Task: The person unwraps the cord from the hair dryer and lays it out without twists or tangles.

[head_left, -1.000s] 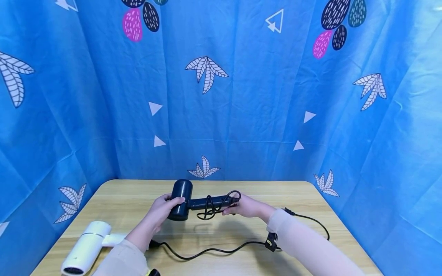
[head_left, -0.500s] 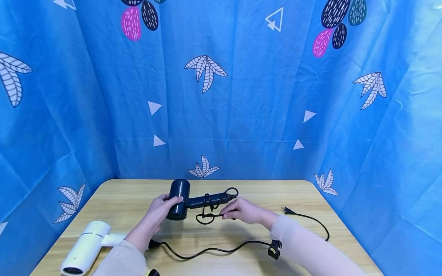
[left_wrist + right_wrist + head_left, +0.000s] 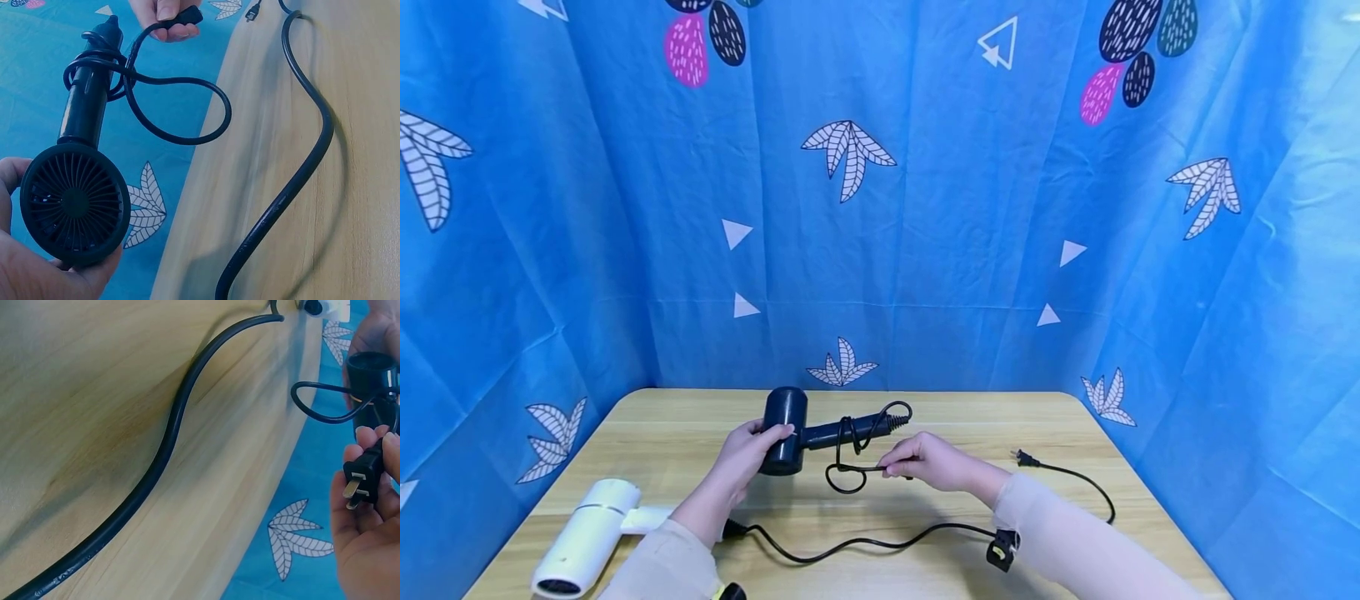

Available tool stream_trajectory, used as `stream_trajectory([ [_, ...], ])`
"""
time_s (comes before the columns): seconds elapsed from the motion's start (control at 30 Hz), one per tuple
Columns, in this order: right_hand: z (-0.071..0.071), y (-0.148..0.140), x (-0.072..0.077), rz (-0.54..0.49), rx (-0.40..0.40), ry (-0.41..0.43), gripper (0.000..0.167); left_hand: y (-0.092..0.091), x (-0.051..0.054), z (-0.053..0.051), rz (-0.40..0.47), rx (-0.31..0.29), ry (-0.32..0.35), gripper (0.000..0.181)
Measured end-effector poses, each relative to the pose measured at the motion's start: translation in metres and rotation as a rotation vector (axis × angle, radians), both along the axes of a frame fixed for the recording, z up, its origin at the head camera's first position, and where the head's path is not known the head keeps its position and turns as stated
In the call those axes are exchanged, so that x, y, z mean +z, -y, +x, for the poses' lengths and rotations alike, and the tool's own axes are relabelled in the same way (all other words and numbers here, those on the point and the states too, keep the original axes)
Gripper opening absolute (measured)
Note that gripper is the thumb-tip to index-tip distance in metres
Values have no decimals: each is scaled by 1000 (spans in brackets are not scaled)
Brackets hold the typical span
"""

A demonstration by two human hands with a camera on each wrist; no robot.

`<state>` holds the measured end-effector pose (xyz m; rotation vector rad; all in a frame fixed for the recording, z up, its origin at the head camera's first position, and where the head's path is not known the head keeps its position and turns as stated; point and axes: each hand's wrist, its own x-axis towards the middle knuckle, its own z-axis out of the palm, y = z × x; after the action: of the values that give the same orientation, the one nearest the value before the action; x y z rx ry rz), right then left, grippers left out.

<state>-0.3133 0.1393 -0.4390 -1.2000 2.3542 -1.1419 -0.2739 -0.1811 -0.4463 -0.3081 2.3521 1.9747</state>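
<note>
My left hand (image 3: pixel 741 454) grips the barrel of a black hair dryer (image 3: pixel 786 408), held above the table with its handle pointing right. In the left wrist view the round grille (image 3: pixel 75 203) at one end of the barrel shows. Its black cord (image 3: pixel 181 139) is wound around the handle and hangs in a loose loop below it. Right of the handle, my right hand (image 3: pixel 936 462) pinches the cord's plug (image 3: pixel 364 475). Two metal prongs stick out of that plug in the right wrist view.
A white hair dryer (image 3: pixel 583 542) lies at the table's left front, its handle partly behind my left forearm. From there a black cord (image 3: pixel 865 543) runs right, passing under my right sleeve, to a plug (image 3: pixel 1026 458). Blue patterned curtains (image 3: pixel 865 250) surround the wooden table (image 3: pixel 1000 417).
My right hand has moved down from the handle's end, drawing the plug and cord away from it. The black hair dryer has shifted slightly left, and part of the cord now hangs lower.
</note>
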Motion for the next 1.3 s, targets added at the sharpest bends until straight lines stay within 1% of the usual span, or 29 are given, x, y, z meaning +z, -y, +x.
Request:
stream_trajectory([
  [0.13,2,0,1,12,12,-24,21,1,0,1,-3,5,-3,87],
  [0.27,7,-1,7,23,21,-21,21,1,0,1,-2,11,-4,87],
  [0.47,14,-2,23,37,25,-18,21,1,0,0,-2,19,-9,86],
  [0.73,17,-2,44,24,75,-103,21,2,-2,1,-18,19,4,90],
  [0.87,18,-1,59,14,81,-142,21,2,-3,2,-22,19,0,89],
  [0.97,18,0,69,11,77,-156,21,2,-2,2,-27,18,2,89],
  [1.13,17,1,79,-2,89,-166,21,2,-2,2,-30,14,11,88],
  [1.3,15,3,88,-20,105,-178,22,3,-2,3,-36,7,7,88],
])
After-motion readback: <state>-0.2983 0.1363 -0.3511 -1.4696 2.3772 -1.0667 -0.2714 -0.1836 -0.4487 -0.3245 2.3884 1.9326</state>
